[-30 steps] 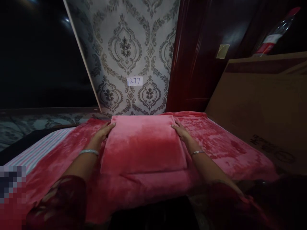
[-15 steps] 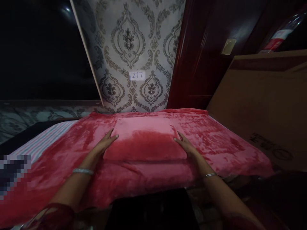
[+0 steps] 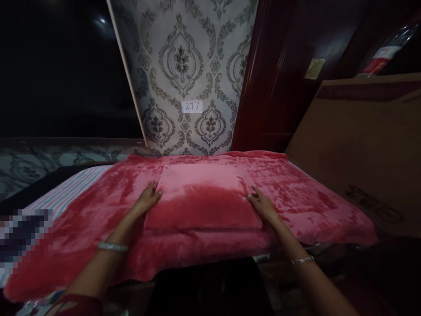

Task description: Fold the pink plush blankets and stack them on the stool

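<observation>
A flat rectangular pinkish-red plush piece (image 3: 204, 206), a folded cloth or a thin cushion, lies on a larger plush blanket (image 3: 296, 197) of the same colour. At its left edge rests my left hand (image 3: 148, 198), thumb against the side and fingers apart. My right hand (image 3: 262, 204) is at the opposite edge, fingers stretched out and thumb near the side; whether it touches cannot be made out. The near edge of the piece forms a straight fold line above the blanket's front part. Neither hand is closed round the plush.
A striped cloth (image 3: 82, 180) shows under the blanket at the left. A large cardboard box (image 3: 362, 145) stands on the right, with a bottle (image 3: 383, 59) above it. Behind are a dark screen (image 3: 66, 79), patterned wallpaper and a label (image 3: 192, 106) reading 277.
My right hand has shifted outward to the right, its thumb moving off the top of the plush piece. The left hand stays at its edge. The view has shifted slightly.
</observation>
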`<state>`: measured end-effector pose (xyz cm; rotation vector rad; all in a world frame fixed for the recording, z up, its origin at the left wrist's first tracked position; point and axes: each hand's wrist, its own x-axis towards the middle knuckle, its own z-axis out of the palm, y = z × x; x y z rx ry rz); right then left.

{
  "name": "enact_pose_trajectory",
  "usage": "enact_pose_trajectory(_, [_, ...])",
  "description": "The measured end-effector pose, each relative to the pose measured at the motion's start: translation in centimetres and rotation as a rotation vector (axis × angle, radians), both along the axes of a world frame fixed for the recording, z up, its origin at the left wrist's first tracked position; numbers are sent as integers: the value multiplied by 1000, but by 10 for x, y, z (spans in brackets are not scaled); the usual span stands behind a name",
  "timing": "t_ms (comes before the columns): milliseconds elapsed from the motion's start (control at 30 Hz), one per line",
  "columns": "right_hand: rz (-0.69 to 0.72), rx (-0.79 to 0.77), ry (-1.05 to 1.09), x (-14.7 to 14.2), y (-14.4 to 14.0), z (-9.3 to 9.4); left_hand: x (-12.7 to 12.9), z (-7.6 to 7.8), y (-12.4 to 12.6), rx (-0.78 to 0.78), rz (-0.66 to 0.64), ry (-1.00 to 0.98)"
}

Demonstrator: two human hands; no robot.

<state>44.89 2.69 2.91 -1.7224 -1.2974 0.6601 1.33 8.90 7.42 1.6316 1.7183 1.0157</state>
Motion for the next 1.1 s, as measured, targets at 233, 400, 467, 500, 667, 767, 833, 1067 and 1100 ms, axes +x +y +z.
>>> enact_pose_trajectory(233, [193,142,-682,-88,15,26,126,10,-20,229,-440,738])
enact_pose_trajectory(400, [209,46,-855,-115,9,11,158,-27,-29,284,-506,882])
enact_pose_trajectory(467, [211,42,-875,-114,8,7,153,-33,-28,301,-492,883])
enact_pose_trajectory(500, [215,38,-879,-112,8,6,150,-32,-27,295,-487,886])
enact_pose_trajectory(667, [219,31,-866,-111,9,8,112,-16,-19,182,-361,934])
enact_pose_trajectory(767, [220,32,-854,-112,9,7,72,-13,-17,120,-243,912])
enact_pose_trajectory(833, [223,33,-851,-111,9,5,47,-12,-17,63,-184,876])
enact_pose_trajectory(1067, [212,-11,-816,-124,16,27,38,16,-6,55,-106,878])
enact_pose_trajectory(1100, [223,15,-802,-132,17,33,47,21,-2,91,-129,875])
